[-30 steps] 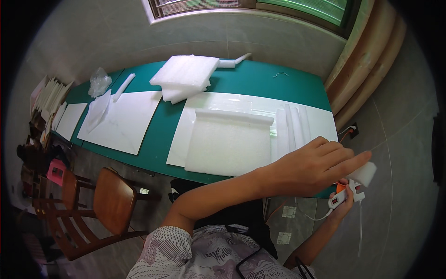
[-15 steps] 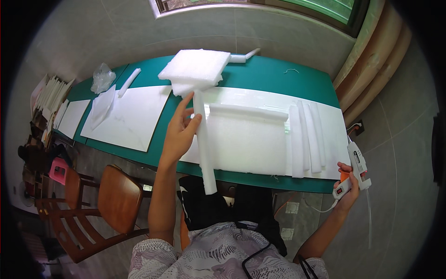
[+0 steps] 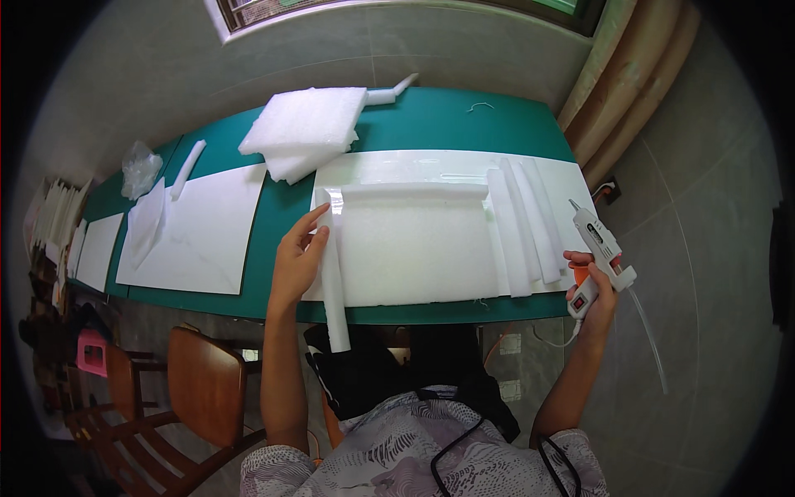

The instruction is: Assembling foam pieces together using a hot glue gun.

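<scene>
Well left of the foam sheet (image 3: 418, 253) on the green worktop (image 3: 464, 124), a crumpled clear bag (image 3: 142, 171) lies beyond a white board (image 3: 199, 240). Nearer the sheet, past its far left corner, sits a stack of white foam pads (image 3: 302, 124). Just beside the sheet's left edge, the left hand's (image 3: 296, 261) fingers grip a loose foam strip (image 3: 334, 290), its near end jutting past the worktop; whether strip and sheet touch, I cannot tell. Another strip, the edge piece (image 3: 414, 191), runs along the sheet's far edge. Several spare strips (image 3: 512, 240) lie side by side at its right. Farther right of the sheet, the right hand's (image 3: 598, 294) fingers are wrapped around the handle of a white glue gun (image 3: 598, 236), its nozzle pointing away from the person.
</scene>
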`<state>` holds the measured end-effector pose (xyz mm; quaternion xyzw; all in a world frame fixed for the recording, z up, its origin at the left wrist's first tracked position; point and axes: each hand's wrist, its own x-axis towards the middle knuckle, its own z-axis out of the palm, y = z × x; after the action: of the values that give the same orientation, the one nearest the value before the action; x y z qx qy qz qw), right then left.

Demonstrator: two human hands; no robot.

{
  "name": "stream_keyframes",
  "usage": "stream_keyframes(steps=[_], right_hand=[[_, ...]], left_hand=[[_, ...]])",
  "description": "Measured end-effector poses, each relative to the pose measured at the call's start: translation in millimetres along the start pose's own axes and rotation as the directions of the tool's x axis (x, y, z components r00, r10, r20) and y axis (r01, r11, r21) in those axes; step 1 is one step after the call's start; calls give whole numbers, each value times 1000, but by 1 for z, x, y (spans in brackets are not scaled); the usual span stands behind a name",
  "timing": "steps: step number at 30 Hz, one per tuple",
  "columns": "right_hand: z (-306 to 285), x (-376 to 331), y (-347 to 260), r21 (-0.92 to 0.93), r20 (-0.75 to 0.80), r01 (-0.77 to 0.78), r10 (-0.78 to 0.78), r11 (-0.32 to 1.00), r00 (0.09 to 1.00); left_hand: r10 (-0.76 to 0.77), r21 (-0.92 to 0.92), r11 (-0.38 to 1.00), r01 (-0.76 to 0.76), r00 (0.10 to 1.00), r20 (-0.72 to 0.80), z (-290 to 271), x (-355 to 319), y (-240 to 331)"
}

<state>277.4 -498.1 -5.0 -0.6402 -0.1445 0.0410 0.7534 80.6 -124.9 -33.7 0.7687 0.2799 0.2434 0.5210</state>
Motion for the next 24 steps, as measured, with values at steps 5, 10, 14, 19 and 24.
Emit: stream_keyframes(steps=[5, 10, 14, 19, 24], right_hand=[[-1, 2, -1, -5, -17, -12, 12, 1000, 1000], [-2, 5, 5, -20, -7, -34, 33, 999, 999], [-5, 3, 5, -35, -20, -35, 35, 999, 999], [-3, 4, 7, -60, -24, -28, 26, 998, 999], [3, 3, 3, -73, -27, -38, 36, 997, 999]], left_hand=[[85, 13, 996, -85, 996, 34, 4, -1, 0], [68, 46, 997, -69, 997, 21, 3, -2, 0], [79, -18, 997, -80, 997, -13, 6, 2, -10], [-8, -19, 1000, 7, 999, -32, 4, 2, -8], [-28, -61, 998, 28, 1000, 2, 7, 1, -6]])
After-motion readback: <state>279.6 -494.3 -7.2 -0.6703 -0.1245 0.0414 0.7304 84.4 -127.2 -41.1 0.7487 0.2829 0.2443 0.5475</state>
